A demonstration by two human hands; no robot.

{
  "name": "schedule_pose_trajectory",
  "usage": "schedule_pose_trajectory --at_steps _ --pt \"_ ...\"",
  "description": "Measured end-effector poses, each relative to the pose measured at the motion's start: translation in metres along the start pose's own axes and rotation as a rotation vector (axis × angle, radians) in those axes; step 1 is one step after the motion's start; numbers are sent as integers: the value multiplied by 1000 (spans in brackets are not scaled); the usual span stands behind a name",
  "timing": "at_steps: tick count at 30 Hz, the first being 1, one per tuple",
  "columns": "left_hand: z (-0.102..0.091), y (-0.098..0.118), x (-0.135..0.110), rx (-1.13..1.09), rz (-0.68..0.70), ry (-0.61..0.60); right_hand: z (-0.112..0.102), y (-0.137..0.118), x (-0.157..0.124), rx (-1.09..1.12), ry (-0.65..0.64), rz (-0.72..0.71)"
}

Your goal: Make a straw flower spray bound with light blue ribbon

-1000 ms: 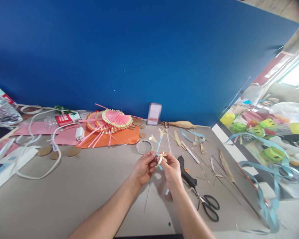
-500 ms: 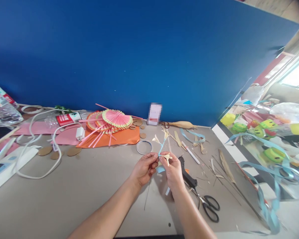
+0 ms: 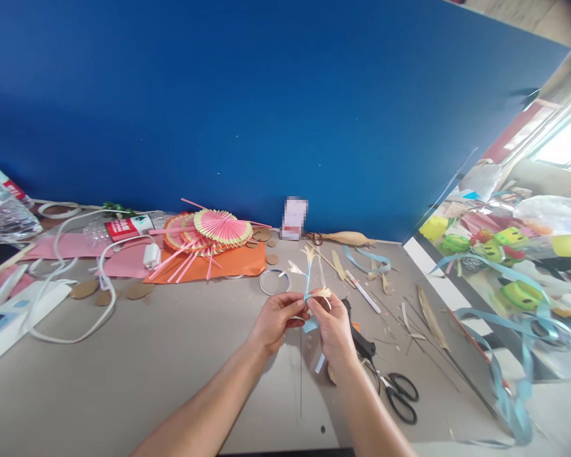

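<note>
Between my two hands stands a handmade flower stem [image 3: 308,283], wrapped in light-blue strip and bearing small cream flowers, one low on the right. My left hand [image 3: 276,320] pinches it just under the wrapped part, thumb against forefinger. From the other side my right hand [image 3: 334,325] pinches the same spot beside the lowest flower [image 3: 321,293]. A loose light-blue strip [image 3: 311,325] hangs beneath the fingertips. Below, a thin wire [image 3: 301,387] points down over the table. Right of my right hand lies a black glue gun [image 3: 362,344], partly hidden by it.
Black-handled scissors [image 3: 401,397] lie near the right forearm. A tape ring [image 3: 275,282] sits beyond my left hand. Pink paper fans [image 3: 221,231] rest on orange paper [image 3: 240,265]. White cable [image 3: 42,330] crosses the left side; blue ribbon [image 3: 523,381] trails at right. A blue panel [image 3: 266,114] rises behind.
The flower stem has turned a little between the fingers; its upper flowers moved left and the lower wire swung right to hang nearly straight. Both hands keep their pinch.
</note>
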State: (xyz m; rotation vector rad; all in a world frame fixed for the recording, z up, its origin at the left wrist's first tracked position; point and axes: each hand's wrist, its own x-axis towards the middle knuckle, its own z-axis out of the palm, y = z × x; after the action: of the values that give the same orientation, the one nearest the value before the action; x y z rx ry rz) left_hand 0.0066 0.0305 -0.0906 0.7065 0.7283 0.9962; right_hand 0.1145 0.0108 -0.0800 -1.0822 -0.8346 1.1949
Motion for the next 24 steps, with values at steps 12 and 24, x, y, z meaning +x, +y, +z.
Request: schedule_pose_trajectory --at_steps 12,24 --pt "3 -1 -1 152 106 57 -3 9 1 -14 63 -63" --pt "3 0 1 214 104 90 -6 6 -2 -169 20 -141"
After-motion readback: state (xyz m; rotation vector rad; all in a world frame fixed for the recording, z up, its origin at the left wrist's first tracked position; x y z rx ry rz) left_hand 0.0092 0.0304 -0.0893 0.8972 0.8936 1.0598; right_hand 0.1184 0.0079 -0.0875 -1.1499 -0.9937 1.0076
